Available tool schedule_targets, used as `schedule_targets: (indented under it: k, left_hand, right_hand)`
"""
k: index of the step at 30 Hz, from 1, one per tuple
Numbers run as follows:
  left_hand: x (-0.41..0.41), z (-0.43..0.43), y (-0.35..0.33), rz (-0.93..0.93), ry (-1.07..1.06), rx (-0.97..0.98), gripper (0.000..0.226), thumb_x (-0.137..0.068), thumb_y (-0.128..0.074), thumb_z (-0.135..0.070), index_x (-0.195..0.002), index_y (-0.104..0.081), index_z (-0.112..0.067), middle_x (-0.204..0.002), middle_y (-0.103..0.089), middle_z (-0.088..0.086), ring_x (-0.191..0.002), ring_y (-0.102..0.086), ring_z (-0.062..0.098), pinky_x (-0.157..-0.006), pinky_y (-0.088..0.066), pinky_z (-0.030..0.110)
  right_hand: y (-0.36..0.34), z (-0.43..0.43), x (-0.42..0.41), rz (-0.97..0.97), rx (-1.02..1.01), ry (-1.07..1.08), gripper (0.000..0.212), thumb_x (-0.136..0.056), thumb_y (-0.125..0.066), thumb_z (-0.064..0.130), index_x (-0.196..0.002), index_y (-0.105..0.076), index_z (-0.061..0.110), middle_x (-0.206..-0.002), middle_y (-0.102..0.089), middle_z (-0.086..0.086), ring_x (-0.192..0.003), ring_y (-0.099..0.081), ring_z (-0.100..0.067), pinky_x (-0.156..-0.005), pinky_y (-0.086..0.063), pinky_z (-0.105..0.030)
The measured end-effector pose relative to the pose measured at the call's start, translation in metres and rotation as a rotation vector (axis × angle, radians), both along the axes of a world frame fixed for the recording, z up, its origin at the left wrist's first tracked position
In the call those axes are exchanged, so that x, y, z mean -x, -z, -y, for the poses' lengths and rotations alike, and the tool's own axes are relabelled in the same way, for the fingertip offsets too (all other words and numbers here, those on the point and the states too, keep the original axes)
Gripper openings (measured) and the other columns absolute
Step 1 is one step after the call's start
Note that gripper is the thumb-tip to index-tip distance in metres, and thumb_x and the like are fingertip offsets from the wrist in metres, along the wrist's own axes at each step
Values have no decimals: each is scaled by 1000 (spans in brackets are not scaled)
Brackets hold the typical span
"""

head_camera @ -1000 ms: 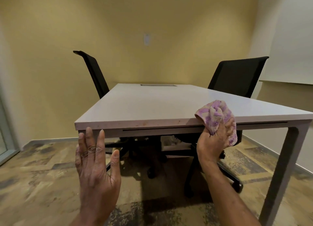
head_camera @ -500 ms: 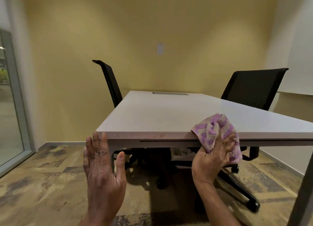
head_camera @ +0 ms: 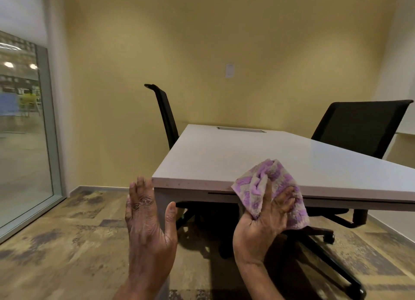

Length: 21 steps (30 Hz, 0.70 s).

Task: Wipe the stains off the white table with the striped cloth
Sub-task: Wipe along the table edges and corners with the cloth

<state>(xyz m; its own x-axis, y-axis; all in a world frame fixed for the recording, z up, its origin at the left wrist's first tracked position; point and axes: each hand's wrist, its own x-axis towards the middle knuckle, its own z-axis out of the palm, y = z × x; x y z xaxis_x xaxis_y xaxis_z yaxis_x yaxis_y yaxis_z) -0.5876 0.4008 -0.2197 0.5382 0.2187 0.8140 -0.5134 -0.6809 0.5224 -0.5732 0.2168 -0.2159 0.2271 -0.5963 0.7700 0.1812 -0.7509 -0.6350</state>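
Observation:
The white table (head_camera: 224, 160) stands in front of me, seen from low down, with faint reddish stains along its near edge (head_camera: 190, 184). My right hand (head_camera: 262, 223) grips the bunched purple-and-beige striped cloth (head_camera: 267, 183) and presses it against the table's front edge. My left hand (head_camera: 148, 223) is raised flat with fingers together, holding nothing, just left of the table's near corner.
Two black office chairs stand at the table, one behind the left side (head_camera: 165, 113) and one on the right (head_camera: 363, 124). A glass panel (head_camera: 22, 131) fills the left wall. A patterned floor (head_camera: 67, 243) lies below. A grey cable slot (head_camera: 241, 129) sits at the table's far end.
The view has swung left, so the table now sits further right and the glass panel has come into view. My right hand has slid the cloth leftwards along the table's front edge.

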Motion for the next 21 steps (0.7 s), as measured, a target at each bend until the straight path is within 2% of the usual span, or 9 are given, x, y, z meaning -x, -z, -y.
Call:
schedule_targets:
  k: [2,6,10,12,15,18,21]
  left_hand:
    - [0,-1,2,-12,13,11,75,-102,-40,-42,-165,-3,-24,-174,-2,-7,-161,4,13,-129,5,27]
    - [2,-2,3,-28,13,16,76,-102,-44,-38,-165,-3,-25,-174,-2,-8,-160,4,12,-129,5,26]
    - [4,-6,3,-31,3,14,74,-101,-45,-34,-165,-10,-16,-174,-7,-2,-160,3,12,-128,6,22]
    - [6,-8,1,-28,6,20,73,-101,-44,-33,-164,-13,-14,-173,-9,-2,-160,3,11,-127,6,21]
    - [7,-13,1,-23,9,30,71,-101,-43,-34,-163,-17,-13,-173,-13,-3,-160,1,10,-127,4,20]
    - [7,-18,0,-10,10,46,69,-102,-42,-35,-162,-21,-12,-172,-17,-2,-160,-1,9,-127,2,21]
    - [7,-22,-2,12,4,43,70,-101,-36,-41,-161,-24,-8,-171,-20,1,-160,-4,12,-128,0,23]
  right_hand:
    - [3,-5,-2,3,14,-12,84,-86,-70,-8,-158,-36,19,-171,-11,-18,-158,-7,-40,-123,-19,-60]
    - [5,-17,-2,2,40,-35,76,-88,-55,4,-158,-37,23,-172,-11,-15,-159,-5,-38,-124,-16,-55]
    - [12,-37,-4,-36,104,-66,77,-89,-59,9,-160,-34,26,-173,-8,-12,-160,-3,-37,-120,-23,-66]
    - [14,-50,-5,-43,140,-74,78,-89,-58,13,-161,-32,28,-174,-8,-11,-160,-3,-37,-119,-24,-68]
    - [14,-71,-4,-63,187,-87,84,-86,-55,11,-162,-25,30,-174,-8,-11,-160,-2,-37,-124,-19,-64]
    - [10,-86,0,-107,216,-111,85,-83,-50,11,-162,-26,29,-173,-9,-13,-160,-2,-38,-126,-12,-57]
    - [6,-96,3,-150,251,-133,78,-84,-40,20,-161,-30,28,-173,-11,-13,-159,-4,-40,-126,-12,-60]
